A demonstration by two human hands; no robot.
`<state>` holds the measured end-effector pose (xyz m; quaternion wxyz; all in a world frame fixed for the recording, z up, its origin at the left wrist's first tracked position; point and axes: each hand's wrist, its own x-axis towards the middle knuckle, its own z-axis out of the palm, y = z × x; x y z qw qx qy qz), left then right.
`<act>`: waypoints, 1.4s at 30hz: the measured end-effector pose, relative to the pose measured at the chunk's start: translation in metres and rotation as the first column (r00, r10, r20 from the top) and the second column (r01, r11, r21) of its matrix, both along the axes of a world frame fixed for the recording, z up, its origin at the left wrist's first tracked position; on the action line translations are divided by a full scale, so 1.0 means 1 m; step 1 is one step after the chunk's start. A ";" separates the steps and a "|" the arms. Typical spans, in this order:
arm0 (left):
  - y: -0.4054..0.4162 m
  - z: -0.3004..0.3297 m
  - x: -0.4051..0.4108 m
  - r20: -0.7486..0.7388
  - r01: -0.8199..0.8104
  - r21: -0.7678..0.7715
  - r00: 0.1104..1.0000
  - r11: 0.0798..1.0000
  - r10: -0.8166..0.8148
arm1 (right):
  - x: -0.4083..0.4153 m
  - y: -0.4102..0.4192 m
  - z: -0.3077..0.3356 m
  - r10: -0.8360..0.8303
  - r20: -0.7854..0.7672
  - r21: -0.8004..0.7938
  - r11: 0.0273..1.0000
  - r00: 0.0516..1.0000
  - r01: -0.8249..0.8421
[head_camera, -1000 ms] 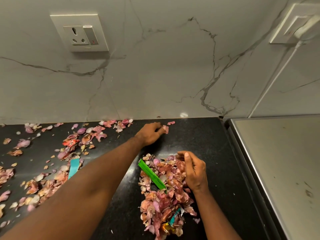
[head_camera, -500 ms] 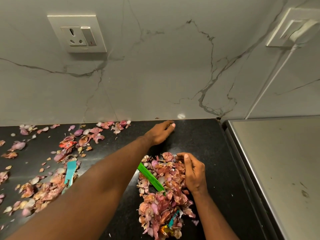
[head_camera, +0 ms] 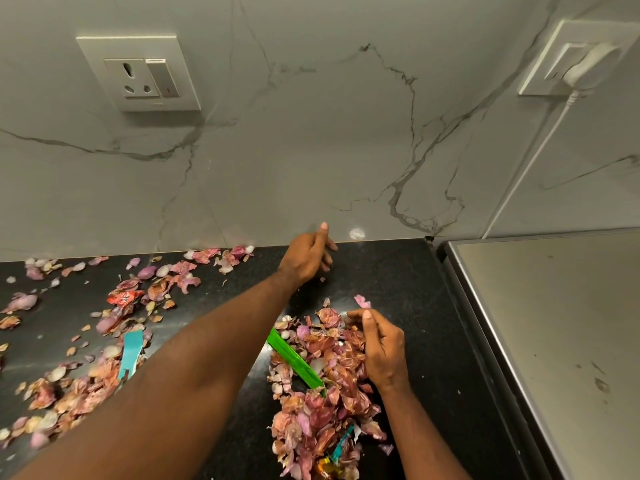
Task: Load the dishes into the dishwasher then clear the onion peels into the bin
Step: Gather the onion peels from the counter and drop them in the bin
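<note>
A gathered heap of pink and brown onion peels (head_camera: 322, 403) lies on the black counter (head_camera: 398, 278), mixed with a green strip (head_camera: 294, 358) and small wrapper scraps. More loose onion peels (head_camera: 83, 379) are scattered across the counter's left half. My left hand (head_camera: 308, 254) reaches to the back of the counter near the wall, fingers loosely curled and apart, with nothing visible in it. My right hand (head_camera: 381, 348) rests cupped against the right side of the heap, thumb up, touching the peels without gripping any.
A teal scrap (head_camera: 131, 351) and a red wrapper (head_camera: 124, 297) lie among the left-hand peels. A steel appliance top (head_camera: 554, 341) borders the counter on the right. The marble wall holds a socket (head_camera: 142, 76) and a plugged-in white cord (head_camera: 540, 147).
My left hand has moved right along the back edge of the counter and lifted slightly toward the wall. A pink peel now lies beside my right hand. My right hand stays at the heap.
</note>
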<state>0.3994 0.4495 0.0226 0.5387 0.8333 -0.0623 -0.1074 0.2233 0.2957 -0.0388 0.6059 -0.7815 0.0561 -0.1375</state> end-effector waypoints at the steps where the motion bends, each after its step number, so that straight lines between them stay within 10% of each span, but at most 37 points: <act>1: 0.001 0.000 -0.002 0.024 0.006 0.029 1.000 1.000 -0.007 | 0.000 0.000 0.000 -0.002 0.001 0.003 1.000 1.000 0.002; 6: -0.002 -0.010 -0.018 -0.201 0.374 0.374 0.926 0.848 -0.320 | 0.001 -0.001 -0.004 -0.019 0.045 -0.011 1.000 0.999 0.019; 10: -0.003 -0.011 -0.035 -0.236 0.520 0.176 0.847 0.836 -0.477 | 0.005 -0.004 -0.009 -0.099 0.078 -0.067 0.992 0.992 0.104; 17: 0.015 -0.008 -0.043 -0.057 0.224 -0.029 0.973 0.974 -0.226 | 0.007 0.006 -0.011 -0.187 -0.109 -0.312 0.939 0.976 0.145; 20: 0.038 -0.013 -0.042 0.001 0.222 0.206 0.974 0.953 -0.228 | 0.011 0.011 -0.013 -0.067 -0.187 -0.546 0.837 0.980 -0.047; 23: 0.067 -0.025 -0.051 -0.099 0.371 0.374 0.927 0.850 -0.361 | 0.006 0.007 -0.008 0.005 -0.228 -0.385 0.918 0.974 -0.095; 27: 0.091 -0.028 -0.075 -0.190 0.348 0.034 0.923 0.937 -0.335 | -0.003 0.001 -0.001 -0.008 -0.083 0.011 1.000 0.997 0.009; 32: 0.125 -0.052 -0.109 -0.147 -0.230 -0.482 0.973 0.846 0.180 | 0.004 -0.003 0.005 -0.172 -0.082 -0.018 0.985 0.982 0.171; 38: 0.115 -0.064 -0.116 0.053 -0.199 -0.392 0.970 0.898 0.238 | 0.066 -0.006 0.008 -0.005 -0.484 -0.552 0.777 0.875 -0.301; 42: 0.118 -0.060 -0.117 0.043 -0.251 -0.407 0.955 0.878 0.293 | 0.072 0.004 0.014 0.261 -0.484 -0.433 0.758 0.835 -0.488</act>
